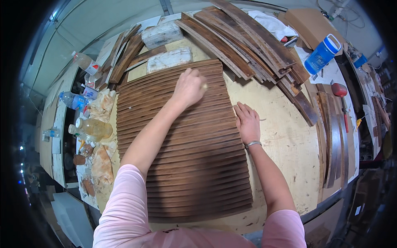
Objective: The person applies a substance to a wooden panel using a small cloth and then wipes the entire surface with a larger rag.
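A large brown wooden panel (182, 142) with many parallel ridges lies flat on the pale worktable. Over its upper right part, my left hand (190, 87) is closed in a fist, and a small pale bit shows at the edge of the fingers. What that bit is cannot be made out. Along the panel's right edge my right hand (249, 124) rests with fingers stretched out, its fingertips against the edge and its palm toward the table. A bracelet circles the right wrist.
Dark wooden boards (235, 37) are piled beyond the panel, near two whitish wrapped blocks (169, 58). Bottles, a jar of yellowish liquid (96, 128) and stained rags (102, 163) line the left side. At right are a blue bottle (322, 54), a red-handled tool (339, 90) and wood strips (333, 140).
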Motion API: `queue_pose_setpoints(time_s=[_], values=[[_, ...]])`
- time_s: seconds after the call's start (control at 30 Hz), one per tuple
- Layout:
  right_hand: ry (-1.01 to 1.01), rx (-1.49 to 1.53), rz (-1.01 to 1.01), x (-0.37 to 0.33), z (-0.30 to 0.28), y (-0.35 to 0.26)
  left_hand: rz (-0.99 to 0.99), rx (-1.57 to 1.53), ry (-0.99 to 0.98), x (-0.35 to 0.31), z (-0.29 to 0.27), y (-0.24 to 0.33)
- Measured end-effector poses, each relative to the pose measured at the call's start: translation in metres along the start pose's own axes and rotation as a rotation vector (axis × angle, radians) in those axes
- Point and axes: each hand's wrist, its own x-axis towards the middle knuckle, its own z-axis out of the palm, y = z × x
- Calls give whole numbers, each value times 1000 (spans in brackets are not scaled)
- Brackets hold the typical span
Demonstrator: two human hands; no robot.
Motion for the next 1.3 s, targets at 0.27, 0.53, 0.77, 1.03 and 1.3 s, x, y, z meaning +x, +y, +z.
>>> queue_pose_setpoints(time_s=[0.27, 0.53, 0.77, 1.03, 1.3], values=[[22, -5, -40, 2, 0, 0, 161, -117, 33, -5, 24, 17], [7, -20, -30, 4, 1, -3, -222, 43, 13, -179, -79, -154], [2, -32, -30, 2, 3, 6, -475, 192, 208, -220, -103, -185], [-4, -66, -62, 5, 5, 6, -99, -44, 174, -129, -42, -117], [23, -57, -77, 4, 6, 5, -570, 273, 138, -236, -99, -227]])
